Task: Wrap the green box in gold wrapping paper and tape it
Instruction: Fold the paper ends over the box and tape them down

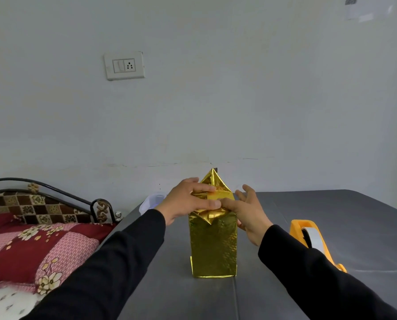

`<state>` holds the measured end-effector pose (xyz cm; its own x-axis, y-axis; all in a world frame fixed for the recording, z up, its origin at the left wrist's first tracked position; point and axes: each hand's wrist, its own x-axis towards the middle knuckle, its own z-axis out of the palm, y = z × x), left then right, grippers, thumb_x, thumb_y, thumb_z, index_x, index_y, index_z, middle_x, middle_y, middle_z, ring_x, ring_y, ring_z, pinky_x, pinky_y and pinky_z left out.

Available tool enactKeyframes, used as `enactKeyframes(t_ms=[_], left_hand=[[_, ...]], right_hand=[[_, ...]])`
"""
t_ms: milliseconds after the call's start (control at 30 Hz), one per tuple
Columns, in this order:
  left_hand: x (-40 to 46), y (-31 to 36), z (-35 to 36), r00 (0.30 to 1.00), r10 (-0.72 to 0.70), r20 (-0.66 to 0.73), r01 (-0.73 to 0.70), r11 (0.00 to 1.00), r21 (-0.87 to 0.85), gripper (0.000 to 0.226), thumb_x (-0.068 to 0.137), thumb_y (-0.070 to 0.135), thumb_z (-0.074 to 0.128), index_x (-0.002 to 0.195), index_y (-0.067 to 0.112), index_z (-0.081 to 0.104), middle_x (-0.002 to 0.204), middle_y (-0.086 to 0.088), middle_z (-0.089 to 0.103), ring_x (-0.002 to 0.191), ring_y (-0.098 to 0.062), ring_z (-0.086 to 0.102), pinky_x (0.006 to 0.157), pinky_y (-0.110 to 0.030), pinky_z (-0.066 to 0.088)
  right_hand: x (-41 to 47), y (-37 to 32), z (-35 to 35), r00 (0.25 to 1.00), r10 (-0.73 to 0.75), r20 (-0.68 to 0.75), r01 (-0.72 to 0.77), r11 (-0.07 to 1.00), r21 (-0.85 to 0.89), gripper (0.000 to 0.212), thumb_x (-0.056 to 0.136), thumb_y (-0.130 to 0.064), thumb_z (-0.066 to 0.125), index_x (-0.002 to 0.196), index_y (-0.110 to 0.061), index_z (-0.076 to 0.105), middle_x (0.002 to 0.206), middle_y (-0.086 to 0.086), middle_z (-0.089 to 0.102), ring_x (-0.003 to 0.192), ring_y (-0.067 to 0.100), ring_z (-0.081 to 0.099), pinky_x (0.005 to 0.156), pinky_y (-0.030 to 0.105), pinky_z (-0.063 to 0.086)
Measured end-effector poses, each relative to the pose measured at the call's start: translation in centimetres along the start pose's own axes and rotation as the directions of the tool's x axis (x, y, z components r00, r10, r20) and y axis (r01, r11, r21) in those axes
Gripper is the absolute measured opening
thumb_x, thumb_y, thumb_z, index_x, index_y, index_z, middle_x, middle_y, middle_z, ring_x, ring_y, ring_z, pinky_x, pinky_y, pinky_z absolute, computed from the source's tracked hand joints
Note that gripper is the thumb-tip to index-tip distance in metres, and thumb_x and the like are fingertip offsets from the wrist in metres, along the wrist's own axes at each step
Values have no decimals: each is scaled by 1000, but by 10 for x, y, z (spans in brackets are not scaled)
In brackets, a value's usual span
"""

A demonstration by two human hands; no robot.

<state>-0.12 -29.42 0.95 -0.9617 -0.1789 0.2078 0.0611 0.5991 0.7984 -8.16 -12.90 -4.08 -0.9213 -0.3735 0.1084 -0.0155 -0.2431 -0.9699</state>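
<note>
At the frame's lower centre, the box [212, 245], already sheathed in gold paper [216, 195], stood upright on a grey table [308, 215]; its top flaps could spring open if pressure eased, since no tape showed there; the left hand [188, 202] pressed them flat with straight fingers; the right hand [248, 212], fingers spread, touched the box's side; an orange tape dispenser [308, 236] waited at lower right.

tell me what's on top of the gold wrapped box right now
Folded gold paper flaps, one still standing in a point. The left hand presses them flat; right hand fingers touch alongside. No green shows anywhere.
</note>
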Motion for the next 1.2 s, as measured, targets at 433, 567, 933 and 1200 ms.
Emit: enactKeyframes(t_ms=[433,567,933,1200], left_hand=[[10,-26,-4,994,-59,87,76,975,-208,62,54,53,94,113,42,76,126,12,68,119,-13,63,104,-45,54],[14,-31,-8,988,-83,133,115,959,-258,70,48,49,99,114,40,77,126,8,71,115,-17,68,101,-46,56],[13,-40,-7,991,-95,91,115,959,-258,80,44,51,100,119,43,74,129,1,66,115,-24,66,92,-45,61],[13,-45,-8,999,-18,36,23,989,-147,90,40,70,92,124,47,69,132,6,61,116,-20,62,91,-41,61]], right_hand=[[7,-12,11,1000,17,-24,-19,998,-63,101,85,-20,81,161,-30,15,165,3,31,139,27,46,96,38,46],[11,-10,18,998,40,-42,-43,996,-76,105,81,-14,83,159,-32,16,165,4,31,136,29,51,107,48,50],[-3,-10,8,981,-144,-127,139,989,-46,98,79,-15,88,156,-30,29,154,-2,47,129,21,53,99,38,50],[-14,-40,5,978,-201,-58,177,943,-282,46,85,-26,83,126,-21,64,92,-2,76,72,9,68,63,23,47]])
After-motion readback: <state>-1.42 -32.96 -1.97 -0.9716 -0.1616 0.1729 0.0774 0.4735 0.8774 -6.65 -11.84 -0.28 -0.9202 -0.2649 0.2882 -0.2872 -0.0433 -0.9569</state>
